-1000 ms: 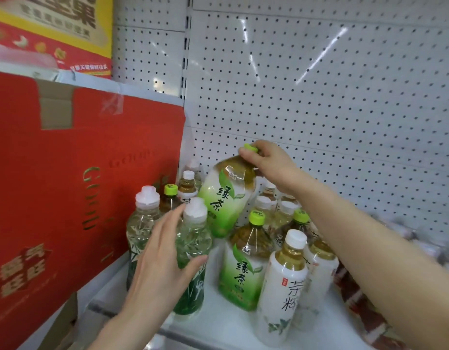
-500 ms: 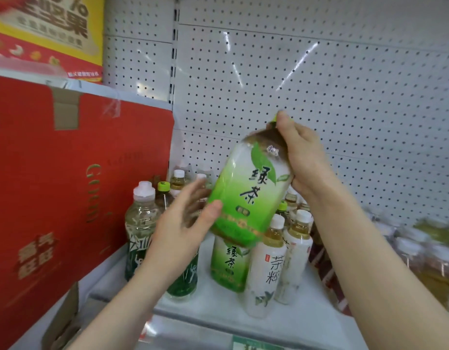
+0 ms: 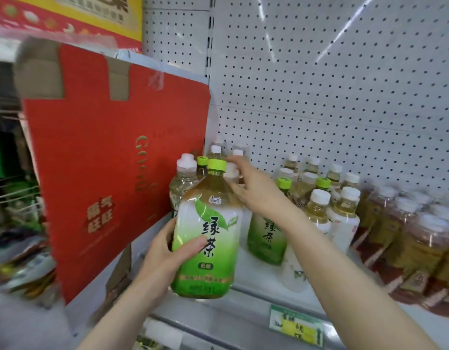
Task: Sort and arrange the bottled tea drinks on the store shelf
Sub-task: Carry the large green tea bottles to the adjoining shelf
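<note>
A large green tea bottle (image 3: 208, 233) with a green cap is held upright in front of the white shelf (image 3: 258, 281), with my left hand (image 3: 168, 253) shut around its lower left side. My right hand (image 3: 253, 188) reaches past its neck with fingers spread, touching a white-capped bottle (image 3: 231, 173) behind; whether it grips is unclear. Another green tea bottle (image 3: 266, 238) stands on the shelf behind my right forearm. Pale white-capped tea bottles (image 3: 319, 205) crowd the shelf's middle. A clear bottle (image 3: 184, 178) stands at the left.
A big red carton (image 3: 112, 157) stands at the shelf's left end, close to the bottles. Packs of amber bottles with red labels (image 3: 410, 246) fill the right. A white pegboard (image 3: 332, 84) backs the shelf. A green price tag (image 3: 295, 327) is on the front edge.
The large green tea bottle came down from a tilted hold by my right hand to upright in my left hand. My right hand let go and moved back among the bottles.
</note>
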{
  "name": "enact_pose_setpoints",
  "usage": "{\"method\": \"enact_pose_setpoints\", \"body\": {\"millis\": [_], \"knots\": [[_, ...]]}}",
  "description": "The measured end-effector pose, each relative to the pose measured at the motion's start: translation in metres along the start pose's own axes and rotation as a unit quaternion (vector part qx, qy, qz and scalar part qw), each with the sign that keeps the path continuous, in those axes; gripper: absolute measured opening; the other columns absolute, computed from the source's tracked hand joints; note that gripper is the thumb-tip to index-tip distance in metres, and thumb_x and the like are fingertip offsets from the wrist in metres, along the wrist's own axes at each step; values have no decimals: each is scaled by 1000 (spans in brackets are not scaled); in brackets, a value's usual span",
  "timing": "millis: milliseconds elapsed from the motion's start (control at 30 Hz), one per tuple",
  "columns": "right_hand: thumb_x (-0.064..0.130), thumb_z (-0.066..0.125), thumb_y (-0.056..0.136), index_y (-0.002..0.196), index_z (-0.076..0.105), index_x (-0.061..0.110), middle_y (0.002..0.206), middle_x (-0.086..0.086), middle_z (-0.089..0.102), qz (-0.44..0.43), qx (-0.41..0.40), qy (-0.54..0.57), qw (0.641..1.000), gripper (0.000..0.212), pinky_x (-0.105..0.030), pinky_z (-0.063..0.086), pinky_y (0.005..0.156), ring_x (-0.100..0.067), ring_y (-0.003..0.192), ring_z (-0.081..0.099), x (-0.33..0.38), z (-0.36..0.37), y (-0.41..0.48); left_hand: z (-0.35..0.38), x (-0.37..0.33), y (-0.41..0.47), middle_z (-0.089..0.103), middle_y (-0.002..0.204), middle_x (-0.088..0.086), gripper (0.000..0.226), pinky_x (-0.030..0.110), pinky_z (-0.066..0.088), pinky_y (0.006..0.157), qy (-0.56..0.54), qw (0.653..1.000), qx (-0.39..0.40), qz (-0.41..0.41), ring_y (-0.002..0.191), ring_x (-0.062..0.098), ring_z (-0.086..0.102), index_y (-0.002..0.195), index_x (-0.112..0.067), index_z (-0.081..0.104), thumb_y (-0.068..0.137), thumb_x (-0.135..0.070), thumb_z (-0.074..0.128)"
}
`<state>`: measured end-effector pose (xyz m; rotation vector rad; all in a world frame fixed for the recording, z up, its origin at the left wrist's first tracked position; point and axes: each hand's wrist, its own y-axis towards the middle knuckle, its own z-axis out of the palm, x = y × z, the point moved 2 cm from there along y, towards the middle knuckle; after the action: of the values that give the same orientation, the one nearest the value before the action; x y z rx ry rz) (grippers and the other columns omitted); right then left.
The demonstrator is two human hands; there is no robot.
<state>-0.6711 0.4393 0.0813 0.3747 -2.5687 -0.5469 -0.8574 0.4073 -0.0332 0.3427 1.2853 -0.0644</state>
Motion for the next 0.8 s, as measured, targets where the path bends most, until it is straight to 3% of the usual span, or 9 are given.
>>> {"method": "enact_pose_setpoints", "body": {"millis": [100,200,333,433,533,600,667,733,800], "knots": [[41,70,88,138,43,23,102,3,65,17,15,-13,1000,60,-22,38,58,-10,77,59,1,2,15,-18,1,0,75,107,9,77,50,60,77,10,1000,-10,2,95,34,73,121,-23,61,50,-41,85],[50,71,85,144,39,19,120,-7,65,67,18,-40,997,74,-27,40,72,-21,95,62,-7,-1,28,-32,4,3,76,106,7,68,42,61,69,20,999,-32,22,92,31,74,115,-31,65,51,-42,85],[39,70,89,138,40,11,117,-13,59,152,-32,-73,985,64,-35,43,78,-34,110,59,-24,5,50,-38,11,9,75,109,6,65,47,61,71,16,998,-52,40,95,29,74,112,-39,66,51,-47,88],[33,69,91,140,37,4,135,-18,48,204,-48,-116,971,65,-42,43,94,-37,121,52,-36,8,70,-41,15,13,75,110,4,73,44,61,72,13,996,-70,51,96,28,74,113,-40,65,47,-58,90],[28,68,91,140,35,3,136,-20,47,241,-34,-126,962,64,-42,44,96,-38,123,51,-43,10,80,-44,18,18,75,109,3,72,40,61,70,11,995,-80,55,95,27,74,111,-42,65,46,-60,90],[25,69,91,140,35,2,137,-21,45,221,-56,-198,953,64,-41,42,100,-38,127,47,-38,13,78,-46,20,19,75,109,4,72,41,61,70,15,995,-76,58,96,28,74,114,-41,64,49,-58,90],[18,69,90,140,39,3,138,-21,44,113,-140,-234,955,60,-41,39,104,-37,131,41,-24,21,72,-46,21,20,74,111,4,73,44,61,73,23,995,-69,62,98,28,73,117,-39,63,51,-58,89],[14,69,89,139,45,5,135,-18,51,10,-180,-151,972,57,-43,43,99,-35,127,46,-9,38,65,-46,21,19,74,111,4,71,49,60,76,36,995,-66,66,99,27,73,118,-38,62,54,-55,88],[14,69,88,139,45,6,131,-18,57,15,-111,-55,992,57,-43,46,95,-35,119,54,-5,60,63,-44,22,19,74,111,5,65,52,59,79,44,994,-65,71,100,28,72,118,-37,62,58,-48,86]]}}
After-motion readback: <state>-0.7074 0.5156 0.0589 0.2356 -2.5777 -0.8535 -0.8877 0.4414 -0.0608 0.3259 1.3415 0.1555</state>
